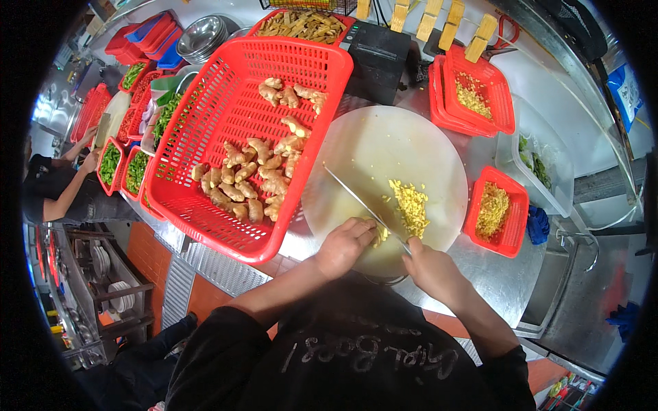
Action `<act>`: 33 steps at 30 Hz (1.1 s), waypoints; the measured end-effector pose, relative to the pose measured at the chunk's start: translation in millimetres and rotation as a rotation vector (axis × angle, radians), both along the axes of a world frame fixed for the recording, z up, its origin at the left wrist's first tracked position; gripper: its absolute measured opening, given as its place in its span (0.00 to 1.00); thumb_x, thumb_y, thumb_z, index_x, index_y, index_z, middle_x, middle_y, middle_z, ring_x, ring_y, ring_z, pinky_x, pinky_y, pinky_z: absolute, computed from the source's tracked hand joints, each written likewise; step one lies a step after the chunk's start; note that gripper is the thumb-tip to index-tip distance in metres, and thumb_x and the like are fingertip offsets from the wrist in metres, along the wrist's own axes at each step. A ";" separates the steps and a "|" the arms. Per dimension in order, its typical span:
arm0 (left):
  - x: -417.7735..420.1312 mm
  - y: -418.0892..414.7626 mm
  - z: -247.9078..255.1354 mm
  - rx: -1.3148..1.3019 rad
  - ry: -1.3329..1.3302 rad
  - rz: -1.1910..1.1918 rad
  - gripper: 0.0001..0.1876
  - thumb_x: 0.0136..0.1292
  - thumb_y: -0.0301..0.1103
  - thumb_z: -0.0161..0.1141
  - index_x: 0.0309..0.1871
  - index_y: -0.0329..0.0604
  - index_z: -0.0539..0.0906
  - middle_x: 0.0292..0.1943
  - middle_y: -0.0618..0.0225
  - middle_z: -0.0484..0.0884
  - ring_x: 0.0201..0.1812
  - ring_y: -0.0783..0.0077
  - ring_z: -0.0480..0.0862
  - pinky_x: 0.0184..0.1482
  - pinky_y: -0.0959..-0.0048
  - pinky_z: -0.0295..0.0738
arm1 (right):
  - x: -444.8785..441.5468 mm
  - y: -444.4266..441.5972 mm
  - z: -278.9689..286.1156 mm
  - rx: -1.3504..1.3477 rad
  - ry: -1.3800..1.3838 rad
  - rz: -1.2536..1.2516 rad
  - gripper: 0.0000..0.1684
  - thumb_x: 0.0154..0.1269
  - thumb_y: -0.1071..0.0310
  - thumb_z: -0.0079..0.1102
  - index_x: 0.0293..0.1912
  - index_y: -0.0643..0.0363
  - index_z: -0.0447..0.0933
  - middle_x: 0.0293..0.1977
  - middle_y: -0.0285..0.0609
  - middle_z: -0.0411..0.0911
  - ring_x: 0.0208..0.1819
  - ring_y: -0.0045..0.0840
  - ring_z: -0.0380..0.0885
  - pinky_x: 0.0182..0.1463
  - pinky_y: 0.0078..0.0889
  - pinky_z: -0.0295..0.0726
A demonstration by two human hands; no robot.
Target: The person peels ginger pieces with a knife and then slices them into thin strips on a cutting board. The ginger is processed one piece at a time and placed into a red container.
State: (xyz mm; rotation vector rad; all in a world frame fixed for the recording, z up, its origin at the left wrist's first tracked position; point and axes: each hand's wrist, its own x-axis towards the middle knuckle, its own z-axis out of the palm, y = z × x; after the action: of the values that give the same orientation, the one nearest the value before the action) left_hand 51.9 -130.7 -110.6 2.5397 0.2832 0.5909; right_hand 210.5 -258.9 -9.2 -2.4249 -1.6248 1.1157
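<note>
On the round white cutting board [390, 133], my left hand [347, 246] presses down on a cut piece of ginger [380, 236]. My right hand [429, 264] grips a knife [360, 203], its handle hidden in the fist. The blade runs across the board towards the upper left, right beside my left fingers. A pile of chopped ginger [411, 208] lies to the right of the blade. Left of the board, a large red plastic basket [216, 108] holds several whole ginger roots [247, 180], and its near side overlaps the board's edge.
A small red basket [516, 205] of chopped ginger stands right of the board, with stacked red baskets [506, 103] behind it. A black printer [375, 56] sits at the back. Farther right is a steel sink [547, 287]. At far left, another person [56, 180] works beside baskets of cut greens [110, 164].
</note>
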 end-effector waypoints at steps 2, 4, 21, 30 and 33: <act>-0.8 -0.5 -0.6 0.007 -0.001 0.022 0.18 0.51 0.26 0.54 0.48 0.36 0.80 0.50 0.62 0.78 0.49 0.62 0.77 0.51 0.72 0.75 | -3.8 5.1 22.0 -0.030 -0.003 0.022 0.14 0.67 0.63 0.48 0.42 0.64 0.62 0.31 0.60 0.76 0.33 0.55 0.76 0.37 0.53 0.74; -0.6 -2.2 -1.7 0.010 -0.007 0.043 0.18 0.51 0.26 0.54 0.48 0.36 0.80 0.50 0.62 0.78 0.49 0.62 0.77 0.50 0.72 0.75 | -7.8 1.4 30.5 0.011 -0.053 0.069 0.13 0.68 0.62 0.48 0.41 0.63 0.62 0.30 0.57 0.77 0.31 0.52 0.77 0.34 0.51 0.76; -3.4 -0.5 -8.8 -0.010 -0.115 0.034 0.15 0.51 0.25 0.55 0.44 0.36 0.81 0.46 0.63 0.80 0.44 0.64 0.80 0.47 0.72 0.76 | -10.9 5.6 17.6 0.018 0.006 0.031 0.14 0.67 0.63 0.48 0.41 0.66 0.62 0.27 0.59 0.76 0.32 0.55 0.77 0.36 0.52 0.75; -5.8 1.4 -10.2 -0.033 -0.152 0.031 0.16 0.49 0.25 0.56 0.44 0.37 0.81 0.45 0.61 0.81 0.44 0.61 0.81 0.46 0.71 0.77 | -12.2 8.6 22.0 -0.016 0.019 0.011 0.15 0.67 0.62 0.48 0.42 0.65 0.61 0.28 0.59 0.76 0.33 0.54 0.77 0.36 0.52 0.75; -8.4 -0.8 -15.1 -0.058 -0.173 0.039 0.15 0.49 0.25 0.55 0.43 0.37 0.82 0.44 0.62 0.80 0.44 0.62 0.80 0.45 0.71 0.77 | -19.1 4.7 9.2 -0.009 0.052 -0.026 0.19 0.67 0.62 0.49 0.46 0.68 0.60 0.29 0.64 0.76 0.35 0.58 0.76 0.37 0.54 0.73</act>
State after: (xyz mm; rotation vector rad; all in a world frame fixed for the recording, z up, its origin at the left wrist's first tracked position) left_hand 43.5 -131.5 -125.6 2.4139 0.2837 0.8004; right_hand 191.4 -254.2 0.1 -2.3943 -1.5722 1.1740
